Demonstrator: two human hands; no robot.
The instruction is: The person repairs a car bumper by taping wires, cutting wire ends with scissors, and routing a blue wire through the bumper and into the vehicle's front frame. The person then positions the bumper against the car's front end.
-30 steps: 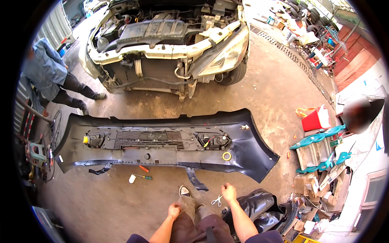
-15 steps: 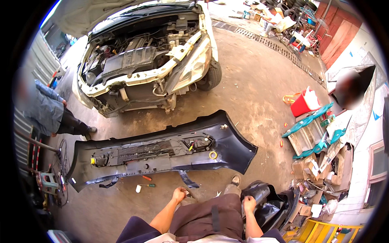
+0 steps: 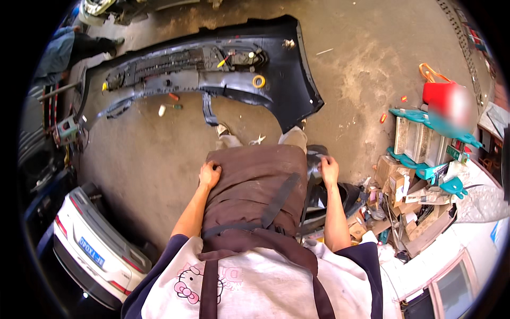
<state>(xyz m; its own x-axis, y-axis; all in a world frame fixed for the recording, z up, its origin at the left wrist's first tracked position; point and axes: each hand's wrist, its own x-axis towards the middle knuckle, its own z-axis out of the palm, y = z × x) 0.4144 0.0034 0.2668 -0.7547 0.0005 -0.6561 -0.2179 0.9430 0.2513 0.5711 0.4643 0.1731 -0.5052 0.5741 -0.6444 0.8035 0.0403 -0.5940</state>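
Note:
My left hand (image 3: 210, 174) is closed at the left edge of the brown apron (image 3: 249, 181) over my lap, apparently gripping its cloth. My right hand (image 3: 328, 171) has curled fingers near the apron's right edge; what they hold is unclear. Beyond my shoes lies a black car bumper (image 3: 287, 90) with its inner side up, a yellow tape ring (image 3: 258, 81) on it. White-handled scissors (image 3: 257, 140) rest on the floor past the apron, and a screwdriver (image 3: 173, 97) lies below the bumper.
A co-worker's legs (image 3: 93, 45) show at upper left, near a car front (image 3: 103, 13). A white car rear (image 3: 101, 250) is at lower left. Right are a red bucket (image 3: 435, 93), teal-and-metal steps (image 3: 411, 141), cardboard scrap (image 3: 398, 181) and dark plastic parts (image 3: 340, 202).
My view has tipped down toward my body, shifting the bumper and car upward. My legs have come forward, the apron raised across them, and my hands have moved to its sides.

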